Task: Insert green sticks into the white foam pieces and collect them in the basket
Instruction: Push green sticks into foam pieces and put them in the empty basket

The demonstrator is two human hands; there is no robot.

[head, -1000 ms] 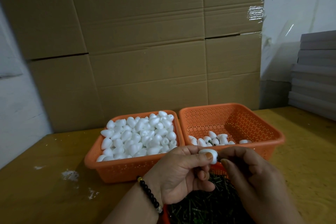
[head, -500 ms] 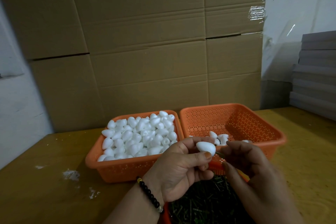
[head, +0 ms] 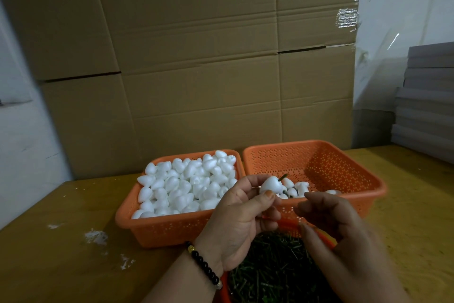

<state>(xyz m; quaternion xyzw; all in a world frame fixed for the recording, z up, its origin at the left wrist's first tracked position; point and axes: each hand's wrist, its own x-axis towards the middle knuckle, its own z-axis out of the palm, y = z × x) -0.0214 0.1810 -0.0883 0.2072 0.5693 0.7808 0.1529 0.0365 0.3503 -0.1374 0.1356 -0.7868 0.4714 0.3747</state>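
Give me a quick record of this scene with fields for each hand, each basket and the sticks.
left hand: holds a foam piece with a green stick in it
right hand: empty, fingers curled
left basket: heaped with plain foam pieces
right basket: few finished pieces
green sticks: piled in a near container

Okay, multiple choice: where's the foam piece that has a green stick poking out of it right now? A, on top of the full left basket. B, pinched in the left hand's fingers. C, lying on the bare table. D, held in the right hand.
B: the foam piece with the green stick sits pinched in the left hand, above the right basket; the right hand is apart from it and holds nothing visible.
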